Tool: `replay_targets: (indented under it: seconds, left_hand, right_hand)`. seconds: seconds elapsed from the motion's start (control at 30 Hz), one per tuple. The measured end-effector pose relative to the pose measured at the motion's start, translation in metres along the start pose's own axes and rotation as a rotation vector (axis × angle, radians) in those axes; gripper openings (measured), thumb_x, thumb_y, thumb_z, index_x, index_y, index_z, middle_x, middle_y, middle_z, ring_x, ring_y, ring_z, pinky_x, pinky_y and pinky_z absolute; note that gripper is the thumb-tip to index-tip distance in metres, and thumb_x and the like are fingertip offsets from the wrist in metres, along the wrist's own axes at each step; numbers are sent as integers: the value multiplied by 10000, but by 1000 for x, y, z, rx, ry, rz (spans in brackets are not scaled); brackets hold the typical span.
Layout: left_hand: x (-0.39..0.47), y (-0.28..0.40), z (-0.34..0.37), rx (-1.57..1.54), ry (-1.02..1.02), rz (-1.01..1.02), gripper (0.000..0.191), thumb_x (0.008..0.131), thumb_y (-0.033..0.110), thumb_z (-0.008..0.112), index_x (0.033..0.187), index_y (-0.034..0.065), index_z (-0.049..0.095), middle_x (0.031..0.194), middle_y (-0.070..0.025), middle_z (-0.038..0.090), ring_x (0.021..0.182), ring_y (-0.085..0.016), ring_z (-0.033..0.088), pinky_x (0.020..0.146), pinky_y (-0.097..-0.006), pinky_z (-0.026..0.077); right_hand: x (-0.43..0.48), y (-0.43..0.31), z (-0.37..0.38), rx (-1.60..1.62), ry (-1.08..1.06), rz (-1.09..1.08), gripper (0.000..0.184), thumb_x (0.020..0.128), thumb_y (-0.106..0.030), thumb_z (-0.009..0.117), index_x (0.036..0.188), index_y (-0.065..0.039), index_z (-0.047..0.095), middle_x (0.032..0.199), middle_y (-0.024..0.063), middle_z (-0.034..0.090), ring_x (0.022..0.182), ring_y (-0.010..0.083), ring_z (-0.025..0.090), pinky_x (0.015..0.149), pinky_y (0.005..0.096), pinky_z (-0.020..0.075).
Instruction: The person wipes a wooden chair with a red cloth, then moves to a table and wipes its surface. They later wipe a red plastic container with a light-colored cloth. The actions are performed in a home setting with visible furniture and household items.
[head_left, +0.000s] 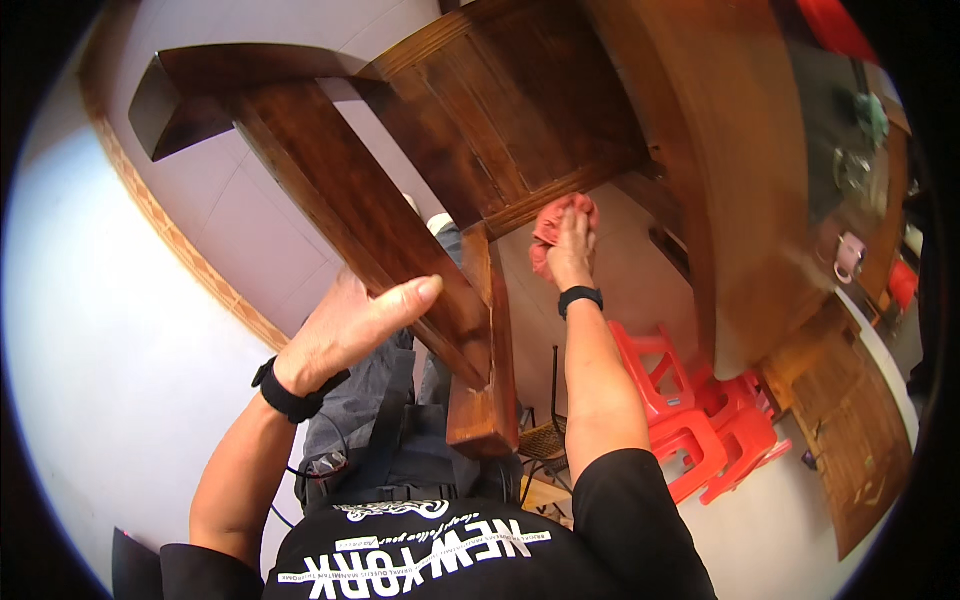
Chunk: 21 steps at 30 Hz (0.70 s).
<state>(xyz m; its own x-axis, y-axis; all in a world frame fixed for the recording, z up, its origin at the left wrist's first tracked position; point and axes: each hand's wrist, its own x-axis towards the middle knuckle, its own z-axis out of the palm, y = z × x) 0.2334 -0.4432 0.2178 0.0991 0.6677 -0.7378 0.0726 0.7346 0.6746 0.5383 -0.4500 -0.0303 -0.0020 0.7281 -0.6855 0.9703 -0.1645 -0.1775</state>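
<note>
A dark brown wooden bench or chair (360, 202), tilted on its side or end, fills the middle of the head view. My left hand (367, 315) rests at the edge of its long flat rail, thumb stretched over the wood and the other fingers hidden behind it. Against a red cloth (555, 225), my right hand (574, 247) holds its fingers, just beside the lower corner of the paneled wooden part (502, 112). Whether the cloth touches the wood cannot be told. A squared leg or post (486, 412) ends close to my body. Both wrists wear black bands.
Red plastic stools (697, 420) lie or stand at the right. A large wooden tabletop (742, 172) runs along the right, with a pink mug (850, 256) beyond it. A woven chair (544, 442) is behind my right arm. The white wall (112, 315) stands left.
</note>
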Motion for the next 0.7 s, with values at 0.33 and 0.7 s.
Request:
replay_targets:
  seconds: [0.33, 0.7]
  left_hand:
    - [0, 4, 9, 276, 18, -29, 771, 864, 749, 541, 819, -18, 596, 771, -90, 559, 796, -201, 545, 712, -376, 448]
    - [-26, 36, 18, 1130, -25, 176, 762, 929, 682, 476, 635, 1, 651, 565, -203, 602, 596, -389, 657, 571, -440, 517]
  right_hand:
    - [-98, 18, -53, 407, 42, 54, 925, 766, 23, 616, 1568, -106, 173, 1548, 254, 310, 1370, 457, 397, 1103, 470, 410]
    - [-190, 27, -139, 630, 614, -289, 834, 722, 122, 685, 1486, -67, 409, 1443, 190, 503, 1339, 336, 500, 1094, 388, 432]
